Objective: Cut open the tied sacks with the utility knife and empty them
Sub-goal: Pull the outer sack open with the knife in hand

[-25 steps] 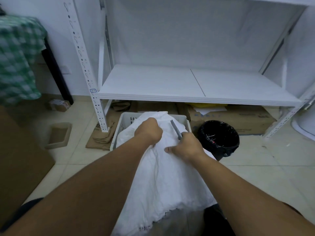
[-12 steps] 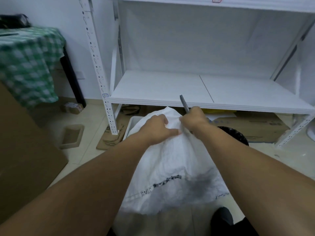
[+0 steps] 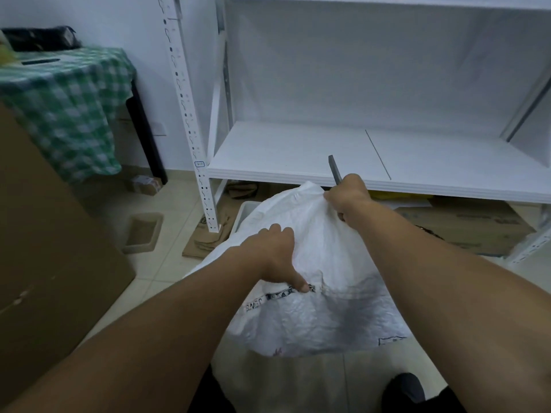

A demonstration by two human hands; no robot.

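A white woven sack (image 3: 322,308) with dark printed lettering hangs lifted off the floor in front of me. My left hand (image 3: 275,257) grips a fold of its cloth on the left side, thumb pressed near the lettering. My right hand (image 3: 347,196) pinches the sack's top edge higher up and also holds the grey utility knife (image 3: 334,171), whose end sticks up above the fist. A white plastic crate (image 3: 245,210) is almost wholly hidden behind the sack; only its left corner shows.
A white metal shelving rack (image 3: 298,153) stands right behind the sack, with flattened cardboard (image 3: 465,226) under its low shelf. A big brown cardboard sheet (image 3: 50,248) leans at the left. A table with a green checked cloth (image 3: 65,108) is at the far left. My shoe (image 3: 404,389) is below.
The sack has been raised higher off the crate. My right hand went up and right with the knife and the sack's top; my left hand slid down the sack's side.
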